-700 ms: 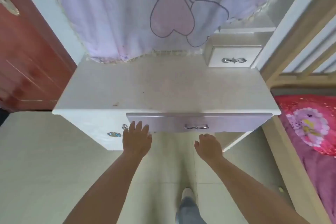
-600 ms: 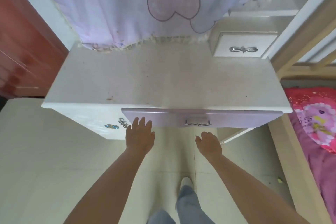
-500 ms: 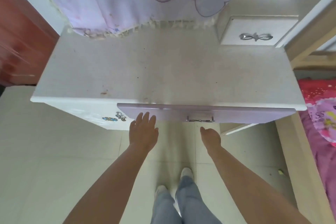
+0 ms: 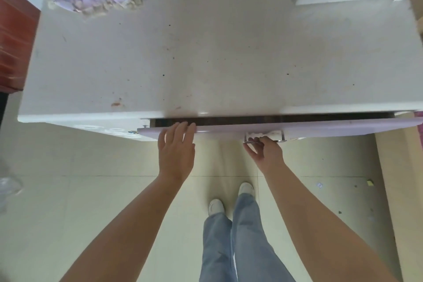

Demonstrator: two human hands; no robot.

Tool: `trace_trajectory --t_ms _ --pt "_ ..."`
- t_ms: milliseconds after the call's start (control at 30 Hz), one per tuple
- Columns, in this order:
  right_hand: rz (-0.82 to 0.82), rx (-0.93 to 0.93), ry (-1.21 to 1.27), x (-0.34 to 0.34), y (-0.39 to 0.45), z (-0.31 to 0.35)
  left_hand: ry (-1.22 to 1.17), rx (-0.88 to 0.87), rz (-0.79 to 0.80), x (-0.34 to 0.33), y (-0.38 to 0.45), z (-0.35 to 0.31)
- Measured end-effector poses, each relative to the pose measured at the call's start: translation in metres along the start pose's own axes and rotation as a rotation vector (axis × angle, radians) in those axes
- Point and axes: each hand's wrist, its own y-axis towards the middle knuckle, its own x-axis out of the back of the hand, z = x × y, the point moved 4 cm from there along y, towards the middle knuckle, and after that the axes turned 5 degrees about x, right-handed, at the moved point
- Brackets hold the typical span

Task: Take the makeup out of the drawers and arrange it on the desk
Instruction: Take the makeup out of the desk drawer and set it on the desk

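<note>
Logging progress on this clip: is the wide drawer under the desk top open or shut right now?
Slightly open. A dark gap shows between the desk top and the drawer front. The right hand grips its handle; contents cannot be seen.

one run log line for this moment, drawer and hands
drawer: open a crack | right hand: grips handle | left hand: fingers on drawer front | makeup: none visible
</note>
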Motion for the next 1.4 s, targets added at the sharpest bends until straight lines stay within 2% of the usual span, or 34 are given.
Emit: trace_trajectory --t_ms 333,400,433,500,600,633,700,767,867,933,1200,1267,1333,1400 --pt "-0.062 -0.026 0.036 0.052 -0.046 -0.031 -0.069 -0.276 0.125 0.010 -0.042 0.005" --pt "-0.081 -0.007 -0.125 0.059 -0.055 -0.030 -0.059 -0.316 0.144 0.008 -0.044 0.004" --pt "-0.098 0.041 -0.339 0.063 -0.061 -0.027 -0.057 -0.332 0.159 0.006 -0.045 0.002" --pt "-0.146 0.313 -0.942 0.068 -0.075 -0.017 -0.043 -0.361 0.184 0.002 -0.050 0.000" --pt "-0.061 1.109 -1.527 0.052 -0.100 -0.001 -0.034 -0.403 0.214 -0.006 -0.057 -0.003" --pt "-0.041 1.289 -1.725 0.045 -0.104 -0.001 -0.030 -0.406 0.224 -0.008 -0.058 -0.004" --pt "-0.062 1.448 -1.994 0.033 -0.102 0.002 -0.026 -0.405 0.223 -0.011 -0.058 -0.003" --pt "-0.032 1.462 -2.068 0.024 -0.097 0.008 -0.034 -0.405 0.228 -0.014 -0.059 -0.002" --pt "0.166 1.473 -2.134 0.016 -0.094 0.008 -0.027 -0.408 0.252 -0.017 -0.063 -0.001" --pt "0.232 1.482 -2.180 0.016 -0.093 0.008 -0.022 -0.410 0.269 -0.018 -0.065 -0.001" --pt "0.243 1.490 -2.172 0.023 -0.088 0.005 -0.072 -0.405 0.232 -0.023 -0.068 0.000" --pt "0.265 1.377 -2.218 0.023 -0.087 0.005 -0.100 -0.389 0.265 -0.026 -0.068 0.001" --pt "0.337 1.109 -2.301 0.018 -0.079 0.006 -0.086 -0.359 0.305 -0.025 -0.063 0.005" --pt "0.509 0.813 -2.313 0.003 -0.069 -0.004 -0.139 -0.232 0.396 -0.029 -0.053 0.016"
